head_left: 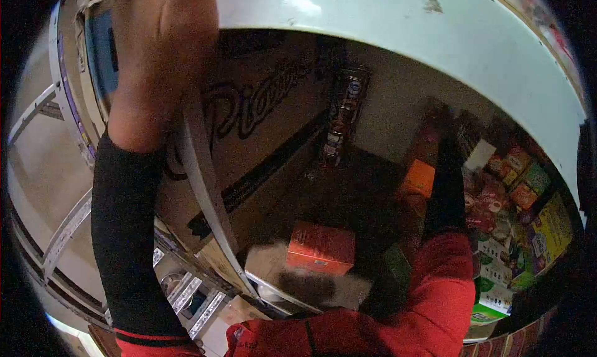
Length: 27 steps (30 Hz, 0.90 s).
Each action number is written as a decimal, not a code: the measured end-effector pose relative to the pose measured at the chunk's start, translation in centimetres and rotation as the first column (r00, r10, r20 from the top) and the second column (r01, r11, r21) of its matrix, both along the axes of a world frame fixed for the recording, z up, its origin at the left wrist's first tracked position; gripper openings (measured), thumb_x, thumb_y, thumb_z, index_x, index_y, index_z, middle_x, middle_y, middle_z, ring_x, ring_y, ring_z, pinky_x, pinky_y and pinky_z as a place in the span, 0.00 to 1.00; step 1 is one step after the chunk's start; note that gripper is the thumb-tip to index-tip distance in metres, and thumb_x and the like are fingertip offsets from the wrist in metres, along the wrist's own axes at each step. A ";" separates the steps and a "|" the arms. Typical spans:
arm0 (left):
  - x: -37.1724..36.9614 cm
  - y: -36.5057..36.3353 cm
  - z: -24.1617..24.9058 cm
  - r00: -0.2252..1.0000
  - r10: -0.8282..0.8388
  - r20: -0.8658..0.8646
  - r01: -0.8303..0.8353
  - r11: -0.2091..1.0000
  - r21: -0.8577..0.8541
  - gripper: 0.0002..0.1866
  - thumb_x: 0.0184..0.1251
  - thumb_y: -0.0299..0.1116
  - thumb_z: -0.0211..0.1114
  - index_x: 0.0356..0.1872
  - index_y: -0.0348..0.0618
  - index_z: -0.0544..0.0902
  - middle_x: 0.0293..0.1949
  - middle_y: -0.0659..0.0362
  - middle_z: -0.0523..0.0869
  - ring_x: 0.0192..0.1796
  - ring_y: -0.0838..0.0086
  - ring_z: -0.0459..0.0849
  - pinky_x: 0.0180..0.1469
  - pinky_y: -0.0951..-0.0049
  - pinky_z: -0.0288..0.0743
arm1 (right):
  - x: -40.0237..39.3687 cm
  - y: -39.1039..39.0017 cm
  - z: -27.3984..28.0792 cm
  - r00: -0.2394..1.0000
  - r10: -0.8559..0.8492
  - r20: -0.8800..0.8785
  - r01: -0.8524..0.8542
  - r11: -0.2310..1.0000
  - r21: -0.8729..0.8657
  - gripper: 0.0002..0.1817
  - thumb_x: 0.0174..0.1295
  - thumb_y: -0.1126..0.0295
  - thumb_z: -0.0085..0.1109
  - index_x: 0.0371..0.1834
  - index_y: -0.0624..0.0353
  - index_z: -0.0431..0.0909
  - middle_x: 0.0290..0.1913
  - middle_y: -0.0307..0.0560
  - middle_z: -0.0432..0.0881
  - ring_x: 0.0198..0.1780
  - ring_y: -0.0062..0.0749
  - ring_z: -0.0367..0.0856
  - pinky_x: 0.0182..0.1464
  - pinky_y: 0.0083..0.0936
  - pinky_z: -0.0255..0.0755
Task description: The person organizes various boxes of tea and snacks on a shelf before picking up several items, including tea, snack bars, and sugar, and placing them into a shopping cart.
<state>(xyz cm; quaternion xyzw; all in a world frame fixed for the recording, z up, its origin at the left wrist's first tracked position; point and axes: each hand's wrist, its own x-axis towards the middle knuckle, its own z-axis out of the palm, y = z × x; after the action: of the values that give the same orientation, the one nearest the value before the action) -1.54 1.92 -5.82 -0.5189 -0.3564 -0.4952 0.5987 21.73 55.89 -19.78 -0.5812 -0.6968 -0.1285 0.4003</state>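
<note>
My left hand (163, 43) is raised at the upper left, beside the white panel (373, 21); its fingers run out of the top of the view, so their grip is hidden. My right arm (446, 183), in a black sleeve under a red shirt, reaches into the dark space below the panel. Deep shadow hides the right hand at its end. Nearest that arm is an orange box (420, 175), just left of the sleeve. Another orange-red box (321, 248) sits lower, on a pale surface (267, 264).
A large brown carton (261, 102) with dark lettering stands behind a metal upright (208, 170). A stack of shiny cans or jars (343, 114) is at the back. Colourful packets (519, 170) crowd the right side. A metal ladder (68, 226) is at left.
</note>
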 end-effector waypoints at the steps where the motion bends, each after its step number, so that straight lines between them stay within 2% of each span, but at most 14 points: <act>1: -0.3 -0.1 0.0 0.999 -0.028 -0.026 0.028 1.000 0.000 0.30 0.71 0.55 0.40 0.58 0.36 0.59 0.51 0.45 0.66 0.56 0.59 0.71 0.55 0.65 0.71 | 0.4 0.9 -0.5 1.000 0.001 -0.023 -0.001 1.000 -0.025 0.43 0.52 0.48 0.64 0.67 0.60 0.60 0.62 0.58 0.69 0.62 0.49 0.69 0.62 0.41 0.65; 6: -1.3 -0.3 0.2 0.994 -0.064 -0.088 0.064 0.998 0.002 0.30 0.72 0.54 0.40 0.57 0.35 0.60 0.51 0.44 0.66 0.58 0.58 0.68 0.60 0.62 0.64 | -0.2 -0.4 -1.3 0.975 0.158 -0.157 -0.156 0.987 0.025 0.38 0.54 0.54 0.64 0.66 0.59 0.63 0.62 0.57 0.68 0.62 0.47 0.68 0.63 0.40 0.64; 8: -2.3 -0.3 0.5 0.962 -0.055 -0.267 0.049 0.998 -0.029 0.29 0.72 0.54 0.40 0.57 0.35 0.60 0.52 0.44 0.65 0.59 0.58 0.68 0.60 0.62 0.64 | -1.2 -3.8 -1.0 0.849 0.424 -0.316 -0.432 0.901 0.049 0.36 0.54 0.56 0.63 0.65 0.59 0.64 0.61 0.56 0.68 0.62 0.47 0.68 0.63 0.40 0.64; 9: -2.1 -0.1 0.6 0.944 -0.057 -0.325 0.046 0.998 -0.040 0.29 0.72 0.53 0.40 0.57 0.35 0.60 0.52 0.44 0.65 0.59 0.58 0.68 0.60 0.62 0.64 | -1.8 -6.4 -0.9 0.714 0.556 -0.424 -0.598 0.800 0.042 0.35 0.55 0.57 0.63 0.64 0.59 0.64 0.61 0.56 0.68 0.62 0.46 0.68 0.63 0.39 0.64; 12: 0.4 0.8 0.3 0.986 0.159 0.041 -0.163 0.979 0.124 0.28 0.72 0.52 0.41 0.57 0.36 0.60 0.52 0.44 0.65 0.59 0.59 0.68 0.59 0.63 0.65 | -5.1 -16.9 0.1 0.320 0.641 -0.698 -0.939 0.310 -0.147 0.32 0.56 0.60 0.63 0.63 0.58 0.66 0.61 0.55 0.68 0.61 0.45 0.68 0.63 0.39 0.63; 14: -0.8 0.0 0.2 0.998 0.019 -0.053 -0.017 0.999 0.047 0.27 0.72 0.51 0.41 0.58 0.37 0.60 0.52 0.45 0.66 0.59 0.60 0.68 0.59 0.63 0.66 | -7.7 -18.4 -1.1 0.384 0.883 -0.268 -0.833 0.206 -0.513 0.33 0.54 0.59 0.65 0.62 0.58 0.67 0.60 0.53 0.69 0.61 0.45 0.68 0.63 0.38 0.64; 15: -1.1 -0.5 0.1 0.996 -0.034 -0.081 0.035 0.999 0.015 0.27 0.72 0.51 0.41 0.58 0.37 0.61 0.52 0.45 0.66 0.59 0.60 0.68 0.59 0.64 0.66 | -9.0 -19.2 -1.6 0.271 0.961 -0.052 -0.760 0.181 -0.625 0.33 0.53 0.58 0.66 0.61 0.58 0.68 0.59 0.52 0.70 0.61 0.44 0.69 0.63 0.38 0.64; 16: -0.7 -1.5 -0.1 0.957 -0.248 -0.149 0.215 0.954 -0.207 0.26 0.72 0.51 0.41 0.58 0.38 0.61 0.52 0.45 0.66 0.59 0.60 0.68 0.59 0.64 0.66 | -10.2 -21.3 -3.3 0.219 0.975 -0.037 -0.688 0.127 -0.715 0.33 0.53 0.57 0.67 0.61 0.58 0.68 0.59 0.52 0.70 0.60 0.44 0.69 0.62 0.38 0.65; 18: -1.5 -1.4 0.1 0.978 -0.164 -0.131 0.147 0.981 -0.125 0.26 0.72 0.50 0.42 0.58 0.38 0.61 0.52 0.45 0.66 0.59 0.60 0.69 0.59 0.64 0.66 | -12.6 -25.4 -5.5 0.137 0.985 0.108 -0.465 0.160 -0.871 0.33 0.53 0.55 0.67 0.60 0.58 0.69 0.58 0.52 0.71 0.59 0.43 0.70 0.60 0.38 0.67; 19: -1.8 -1.3 0.0 0.986 -0.123 -0.111 0.115 0.990 -0.078 0.26 0.72 0.50 0.42 0.58 0.38 0.61 0.52 0.45 0.66 0.59 0.60 0.69 0.59 0.63 0.66 | -12.5 -27.2 -5.8 0.148 0.983 0.104 -0.468 0.163 -0.869 0.33 0.53 0.55 0.67 0.60 0.58 0.69 0.58 0.52 0.71 0.59 0.43 0.70 0.60 0.38 0.67; 21: -2.6 -1.2 0.2 0.991 -0.099 -0.092 0.094 0.994 -0.055 0.26 0.73 0.50 0.42 0.58 0.38 0.61 0.52 0.45 0.66 0.59 0.60 0.69 0.59 0.63 0.66 | -11.9 -30.0 -5.7 0.494 0.841 -0.220 -0.474 0.048 -0.879 0.33 0.55 0.50 0.64 0.59 0.59 0.70 0.56 0.54 0.74 0.58 0.45 0.71 0.58 0.40 0.68; 24: -2.8 -1.2 0.3 0.992 -0.091 -0.090 0.086 0.995 -0.052 0.26 0.73 0.50 0.42 0.58 0.38 0.61 0.52 0.44 0.67 0.58 0.59 0.69 0.59 0.63 0.66 | -10.4 -25.2 -6.4 0.353 0.916 -0.189 -0.821 0.206 -0.532 0.34 0.57 0.45 0.60 0.58 0.60 0.71 0.54 0.57 0.76 0.56 0.46 0.73 0.57 0.43 0.68; 26: -2.7 -1.3 0.4 0.992 -0.092 -0.092 0.087 0.995 -0.055 0.26 0.73 0.50 0.42 0.58 0.38 0.61 0.52 0.44 0.67 0.58 0.59 0.69 0.59 0.62 0.66 | -8.7 -13.8 -11.6 0.812 0.566 0.143 -0.567 0.823 -0.037 0.36 0.58 0.41 0.56 0.57 0.60 0.72 0.53 0.57 0.77 0.56 0.48 0.75 0.57 0.46 0.67; 27: -2.7 -1.2 0.4 0.992 -0.089 -0.092 0.084 0.995 -0.055 0.25 0.73 0.50 0.42 0.58 0.38 0.61 0.52 0.44 0.67 0.58 0.59 0.69 0.59 0.62 0.66 | -6.4 -11.9 -11.2 0.904 0.413 0.112 -0.409 0.911 -0.063 0.36 0.58 0.41 0.56 0.58 0.60 0.72 0.53 0.57 0.77 0.56 0.48 0.74 0.57 0.46 0.67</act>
<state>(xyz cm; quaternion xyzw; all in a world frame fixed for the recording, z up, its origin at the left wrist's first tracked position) -4.27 0.73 -5.38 -0.5718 -0.3174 -0.4865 0.5793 15.31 44.03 -30.95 -0.4198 -0.8291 -0.0635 0.3637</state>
